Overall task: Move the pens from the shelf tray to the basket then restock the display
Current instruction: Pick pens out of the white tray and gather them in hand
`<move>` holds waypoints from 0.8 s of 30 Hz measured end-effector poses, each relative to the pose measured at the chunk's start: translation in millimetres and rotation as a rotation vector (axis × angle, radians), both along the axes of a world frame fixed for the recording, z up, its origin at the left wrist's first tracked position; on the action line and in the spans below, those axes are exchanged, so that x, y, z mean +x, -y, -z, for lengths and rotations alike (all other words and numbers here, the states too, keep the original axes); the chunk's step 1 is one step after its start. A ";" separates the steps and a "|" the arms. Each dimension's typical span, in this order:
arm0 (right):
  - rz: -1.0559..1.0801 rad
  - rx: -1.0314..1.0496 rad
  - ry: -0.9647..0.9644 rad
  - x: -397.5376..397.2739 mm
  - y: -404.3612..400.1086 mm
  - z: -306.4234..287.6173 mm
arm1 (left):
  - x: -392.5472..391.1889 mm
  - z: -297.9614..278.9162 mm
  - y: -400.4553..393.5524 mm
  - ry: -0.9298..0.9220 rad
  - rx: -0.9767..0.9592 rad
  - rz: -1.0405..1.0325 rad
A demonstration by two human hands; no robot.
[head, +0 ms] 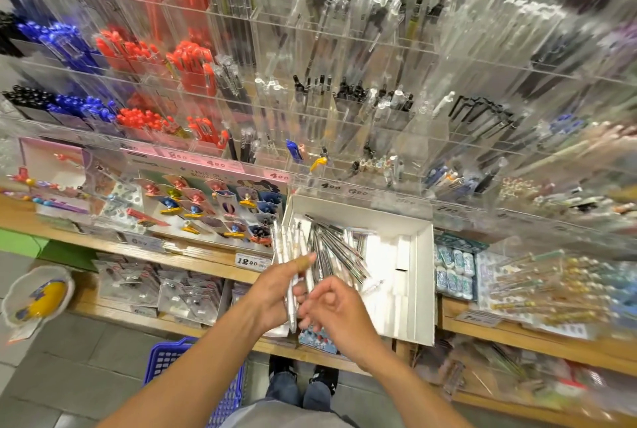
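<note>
You had a bundle of clear-barrelled pens in your left hand, thumb over the front and fingers curled round the back, gripping mid-barrel. Your right hand sat just beside the bundle, fingers loosely curled and holding nothing as far as the view showed; whether its tips touched the pens I could not tell.

More loose pens lay crossed and fanned in the white shelf tray, which stood on the wooden shelf under the acrylic display. The blue basket was on the floor below your left forearm, only partly in view, contents hidden.

Handling, as judgement: the pens looked light, stiff and slick, smooth plastic, some possibly in thin sleeves. A handful gripped only at 1 end would likely splay and shed singles. Best hold was round the middle of the barrels, all parallel, thumb clamped across. The crossed ones in the tray probably needed raking into line before a scoop, or picking in small bunches. Not fragile as such, but clips and tips could snag on each other or the tray wall. A low release into the basket would be wise; they would bounce and could poke through its slots.
</note>
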State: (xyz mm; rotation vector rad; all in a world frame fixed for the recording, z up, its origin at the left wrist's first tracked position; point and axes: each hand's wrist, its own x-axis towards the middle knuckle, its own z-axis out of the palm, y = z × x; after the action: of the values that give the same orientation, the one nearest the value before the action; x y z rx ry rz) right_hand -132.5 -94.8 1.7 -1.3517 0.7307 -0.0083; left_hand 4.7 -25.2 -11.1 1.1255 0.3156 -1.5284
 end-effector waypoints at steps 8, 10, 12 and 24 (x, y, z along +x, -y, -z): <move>-0.109 -0.363 -0.461 -4.7 76.6 39.8 | 6.4 -1.1 -10.4 0.129 0.028 -0.092; -0.312 -0.632 -0.666 -1.9 79.7 56.2 | 5.8 -1.4 -12.7 0.130 0.058 -0.106; -0.565 -0.898 -0.759 -0.1 70.4 66.3 | 5.9 -3.0 -15.1 0.131 0.061 -0.095; -0.449 -0.891 -0.826 11.4 64.6 72.4 | 4.0 -14.2 -14.0 0.164 0.099 -0.053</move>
State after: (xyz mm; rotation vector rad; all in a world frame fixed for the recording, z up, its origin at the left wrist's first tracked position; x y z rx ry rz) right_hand -121.0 -159.4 -70.7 -2.4025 1.1527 0.6889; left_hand 8.7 -11.2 3.2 1.3019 0.3098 -1.3763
